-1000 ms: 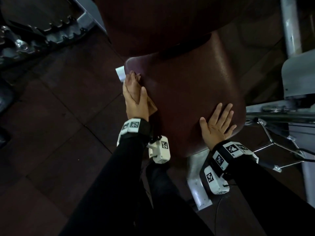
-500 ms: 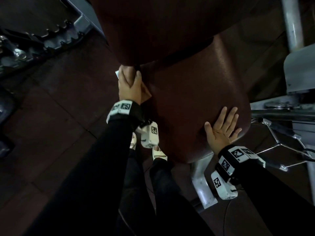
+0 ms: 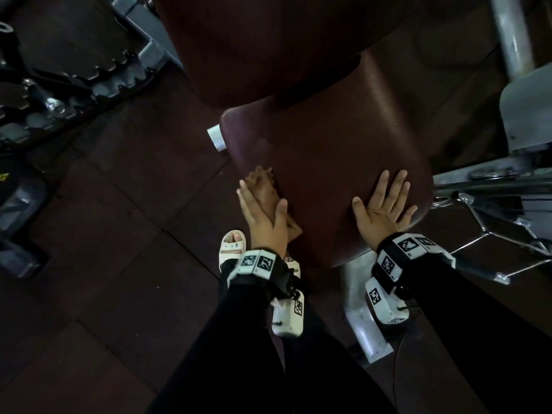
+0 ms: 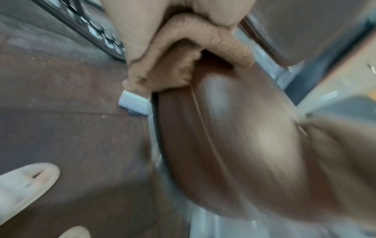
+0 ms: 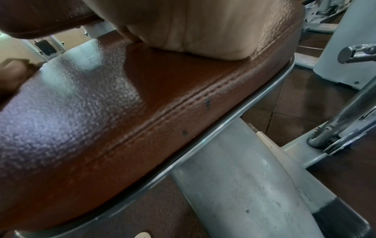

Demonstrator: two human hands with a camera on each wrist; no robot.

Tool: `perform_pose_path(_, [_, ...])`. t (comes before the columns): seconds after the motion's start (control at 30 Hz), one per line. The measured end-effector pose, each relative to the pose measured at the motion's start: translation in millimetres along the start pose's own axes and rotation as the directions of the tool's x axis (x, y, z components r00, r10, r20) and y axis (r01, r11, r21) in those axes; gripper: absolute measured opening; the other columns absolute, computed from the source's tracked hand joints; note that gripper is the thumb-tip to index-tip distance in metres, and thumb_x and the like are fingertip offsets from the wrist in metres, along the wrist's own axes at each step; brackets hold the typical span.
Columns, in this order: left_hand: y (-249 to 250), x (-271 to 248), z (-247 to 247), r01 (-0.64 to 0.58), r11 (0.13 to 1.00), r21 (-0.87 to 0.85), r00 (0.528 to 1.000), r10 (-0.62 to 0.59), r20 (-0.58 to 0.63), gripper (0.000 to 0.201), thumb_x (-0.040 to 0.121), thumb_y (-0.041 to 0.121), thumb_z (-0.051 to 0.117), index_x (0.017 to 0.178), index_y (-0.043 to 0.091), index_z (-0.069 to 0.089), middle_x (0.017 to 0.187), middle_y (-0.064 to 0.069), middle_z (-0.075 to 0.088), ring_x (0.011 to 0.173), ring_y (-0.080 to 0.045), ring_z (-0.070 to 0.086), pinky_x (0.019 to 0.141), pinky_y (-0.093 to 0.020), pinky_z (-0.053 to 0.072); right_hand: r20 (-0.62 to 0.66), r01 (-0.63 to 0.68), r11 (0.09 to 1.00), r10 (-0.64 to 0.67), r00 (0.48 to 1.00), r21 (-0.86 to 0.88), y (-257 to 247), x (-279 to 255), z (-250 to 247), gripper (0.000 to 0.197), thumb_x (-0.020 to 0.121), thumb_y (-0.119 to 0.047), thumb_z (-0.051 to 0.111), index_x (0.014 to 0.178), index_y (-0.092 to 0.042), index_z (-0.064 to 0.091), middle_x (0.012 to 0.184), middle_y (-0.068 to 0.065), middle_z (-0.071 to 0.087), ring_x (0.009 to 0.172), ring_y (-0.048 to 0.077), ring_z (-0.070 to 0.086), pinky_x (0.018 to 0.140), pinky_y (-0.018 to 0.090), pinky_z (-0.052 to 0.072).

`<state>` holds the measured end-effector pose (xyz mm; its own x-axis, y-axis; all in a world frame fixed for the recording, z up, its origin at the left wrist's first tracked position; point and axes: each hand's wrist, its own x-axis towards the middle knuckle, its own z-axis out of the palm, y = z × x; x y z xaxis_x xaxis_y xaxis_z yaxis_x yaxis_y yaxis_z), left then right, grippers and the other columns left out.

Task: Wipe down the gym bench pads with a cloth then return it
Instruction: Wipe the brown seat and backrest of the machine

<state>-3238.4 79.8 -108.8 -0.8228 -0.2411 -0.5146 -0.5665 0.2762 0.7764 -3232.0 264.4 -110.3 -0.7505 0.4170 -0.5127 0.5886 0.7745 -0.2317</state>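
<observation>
A dark red seat pad (image 3: 328, 150) lies below the tilted backrest pad (image 3: 268, 40). My left hand (image 3: 263, 216) is at the seat's near left edge. It holds a brown cloth (image 3: 264, 189) against the pad's side, fingers along the edge and thumb over the cloth. The blurred left wrist view shows the bunched cloth (image 4: 183, 53) under the fingers and against the pad (image 4: 223, 136). My right hand (image 3: 385, 204) lies flat with fingers spread on the seat's near right corner. In the right wrist view the palm (image 5: 203, 24) rests on the pad (image 5: 101, 104).
A white frame post (image 3: 364, 324) holds up the seat beside my sandalled foot (image 3: 231, 246). Chrome bars (image 3: 493, 234) and a grey upright (image 3: 507, 34) stand at the right. A toothed adjuster rail and weights (image 3: 74, 70) fill the upper left. Dark floor tiles spread to the left.
My left hand slid the cloth up the seat's left edge to the backrest, then back toward me to the near left corner. The right hand has stayed flat in place.
</observation>
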Motion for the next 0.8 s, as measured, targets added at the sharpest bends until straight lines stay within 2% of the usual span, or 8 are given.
perform_pose_path(0.07, [-0.1, -14.5, -4.7, 0.043, 0.997, 0.071, 0.996, -0.048, 0.072, 0.079, 0.096, 0.029, 0.05, 0.15, 0.027, -0.007, 0.159, -0.01, -0.002, 0.145, -0.027, 0.014, 0.114, -0.043, 0.025, 0.021, -0.008, 1.0, 0.008, 1.0, -0.003, -4.4, -2.6, -5.4, 0.079, 0.093, -0.045, 0.037, 0.147, -0.026, -0.017, 0.152, 0.0, -0.03, 0.141, 0.018, -0.024, 0.111, 0.05, -0.015])
perform_pose_path(0.13, [1.4, -24.3, -15.4, 0.044, 0.986, 0.163, 0.99, -0.065, 0.126, 0.074, 0.097, 0.029, 0.048, 0.15, 0.029, -0.003, 0.159, -0.007, 0.006, 0.144, -0.025, 0.019, 0.113, -0.036, 0.026, 0.035, -0.012, 1.0, 0.012, 0.999, -0.015, -7.3, -6.8, -12.7, 0.077, 0.093, -0.045, 0.038, 0.148, -0.025, -0.013, 0.153, 0.0, -0.027, 0.142, 0.018, -0.021, 0.112, 0.05, -0.012])
perform_pose_path(0.27, [19.4, -36.4, -42.4, -0.062, 0.973, 0.221, 0.988, 0.028, 0.152, 0.064, 0.092, 0.016, 0.058, 0.147, 0.028, 0.028, 0.144, -0.003, 0.041, 0.132, -0.017, 0.041, 0.106, -0.023, 0.033, 0.084, 0.056, 0.998, -0.055, 0.995, -0.008, -5.9, -13.3, -38.3, 0.078, 0.091, -0.041, 0.051, 0.15, -0.02, 0.005, 0.157, 0.006, -0.013, 0.145, 0.024, -0.007, 0.114, 0.05, 0.006])
perform_pose_path(0.37, [37.4, -46.8, -59.5, -0.087, 0.952, 0.293, 0.988, 0.045, 0.146, 0.059, 0.088, 0.018, 0.062, 0.14, 0.037, 0.04, 0.129, 0.002, 0.049, 0.113, -0.009, 0.05, 0.093, -0.021, 0.042, 0.176, 0.067, 0.965, -0.114, 0.978, 0.252, -4.6, -25.6, -57.9, 0.068, 0.088, -0.033, 0.062, 0.145, -0.018, 0.029, 0.154, 0.007, 0.022, 0.14, 0.023, 0.024, 0.115, 0.038, 0.022])
perform_pose_path(0.43, [49.6, -52.9, -70.4, -0.124, 0.937, 0.328, 0.985, 0.076, 0.156, 0.057, 0.085, 0.021, 0.066, 0.135, 0.04, 0.045, 0.122, 0.005, 0.053, 0.107, -0.005, 0.049, 0.085, -0.013, 0.036, 0.232, 0.018, 0.873, -0.149, 0.961, 0.488, -6.4, -40.3, -71.1, 0.055, 0.084, -0.025, 0.068, 0.135, -0.023, 0.045, 0.136, 0.004, 0.051, 0.119, 0.018, 0.053, 0.104, 0.032, 0.039])
perform_pose_path(0.5, [63.4, -58.6, -81.0, -0.149, 0.926, 0.348, 0.98, 0.091, 0.177, 0.056, 0.083, 0.026, 0.068, 0.133, 0.042, 0.047, 0.117, 0.005, 0.055, 0.105, -0.006, 0.051, 0.081, -0.011, 0.032, 0.238, 0.055, 0.837, -0.217, 0.947, 0.544, -8.2, -55.3, -84.4, 0.041, 0.081, -0.023, 0.071, 0.118, -0.031, 0.055, 0.115, -0.004, 0.064, 0.1, 0.009, 0.062, 0.092, 0.024, 0.046])
perform_pose_path(0.6, [84.6, -69.0, -96.0, -0.186, 0.903, 0.388, 0.974, 0.119, 0.191, 0.053, 0.081, 0.035, 0.069, 0.13, 0.044, 0.049, 0.114, 0.003, 0.057, 0.102, -0.009, 0.052, 0.084, -0.018, 0.036, 0.204, 0.184, 0.844, -0.323, 0.924, 0.504, -11.2, -75.9, -105.0, 0.036, 0.077, -0.025, 0.074, 0.107, -0.037, 0.058, 0.098, -0.018, 0.064, 0.093, -0.001, 0.062, 0.089, 0.022, 0.047])
perform_pose_path(0.8, [119.1, -90.5, -115.0, -0.287, 0.872, 0.396, 0.956, 0.232, 0.182, 0.047, 0.077, 0.036, 0.072, 0.121, 0.043, 0.057, 0.104, 0.003, 0.062, 0.097, -0.01, 0.058, 0.084, -0.016, 0.037, 0.164, 0.301, 0.799, -0.439, 0.883, 0.521, -26.0, -111.5, -142.2, 0.037, 0.078, -0.022, 0.074, 0.108, -0.036, 0.059, 0.098, -0.017, 0.065, 0.093, 0.0, 0.064, 0.091, 0.023, 0.048])
